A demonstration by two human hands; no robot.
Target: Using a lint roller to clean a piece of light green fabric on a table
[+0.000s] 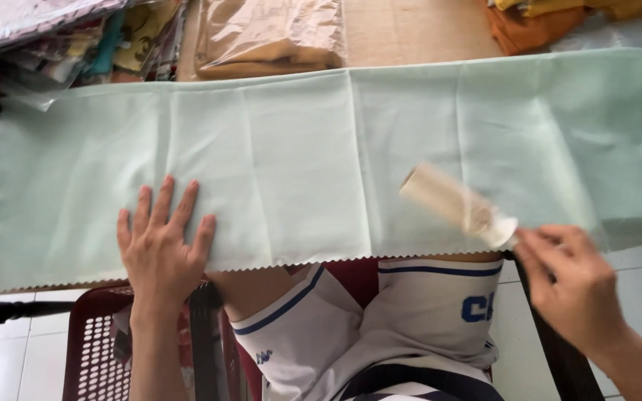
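Head view: one mint cloth (351, 148), left hand (161, 249) spread flat on it, right hand (574, 286) pinching one lint roller (455, 204).

Bare green cloth (291, 156) between the hands — fabric stacks (261, 37) crowding the far edge.

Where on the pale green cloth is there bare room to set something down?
The green cloth lies bare between the left hand and the lint roller held by the right hand, and at its far right end. The back edge is crowded with stacked fabrics and a bagged bundle.
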